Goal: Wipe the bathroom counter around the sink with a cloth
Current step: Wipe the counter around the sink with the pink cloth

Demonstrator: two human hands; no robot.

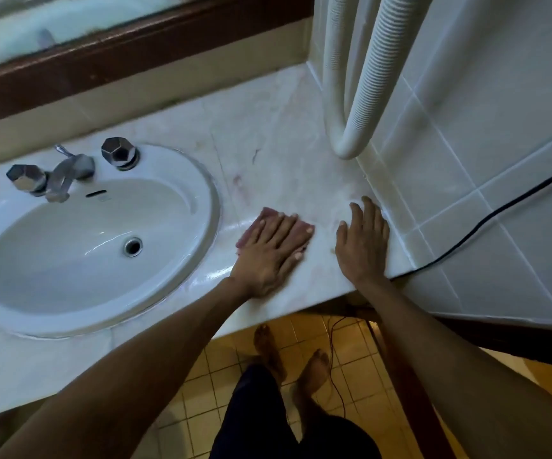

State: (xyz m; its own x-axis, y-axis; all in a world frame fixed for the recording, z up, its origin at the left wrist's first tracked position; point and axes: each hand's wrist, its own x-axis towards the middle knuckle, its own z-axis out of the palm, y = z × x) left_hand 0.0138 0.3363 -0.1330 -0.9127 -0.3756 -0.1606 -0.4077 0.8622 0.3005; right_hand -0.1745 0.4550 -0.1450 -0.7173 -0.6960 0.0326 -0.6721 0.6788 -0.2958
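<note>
Marble tabletop (284,150) to the right of the sink (209,193). Our left hand (271,253) pressed the pink cloth (266,216) flat, fingers spread; our right hand (364,243) lay flat on bare stone beside the tiled wall (466,160). We judged wiping under way; the next stroke called for sweeping toward the reddish marks (238,185) near the sink.

A pinkish cloth (269,216) lies flat on the pale marble counter (284,154), just right of the white sink (201,180).
</note>
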